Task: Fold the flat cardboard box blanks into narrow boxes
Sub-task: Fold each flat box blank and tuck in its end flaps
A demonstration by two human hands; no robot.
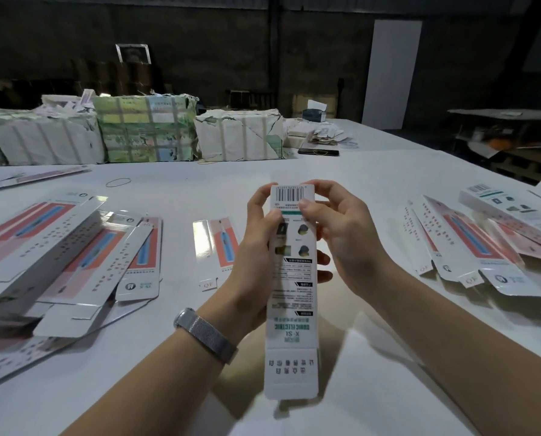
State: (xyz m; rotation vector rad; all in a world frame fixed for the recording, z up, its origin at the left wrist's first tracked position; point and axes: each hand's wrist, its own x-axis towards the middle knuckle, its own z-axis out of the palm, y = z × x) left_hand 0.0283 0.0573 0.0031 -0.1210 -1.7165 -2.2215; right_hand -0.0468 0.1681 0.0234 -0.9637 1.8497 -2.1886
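A long narrow white box (291, 297) with a barcode at its far end and green print near its near end is held above the white table (373, 171). My left hand (256, 243) grips its left side, thumb on the printed face and fingers behind. My right hand (341, 234) pinches the far end, thumb just under the barcode. The near end flap hangs open toward me. A single flat blank (214, 247) lies just left of my hands.
A heap of flat blanks (64, 256) covers the table's left side, and another pile (483, 247) lies on the right. Wrapped paper bundles (143, 133) line the far edge, with a dark phone (318, 152) and a rubber band (118, 182) nearby.
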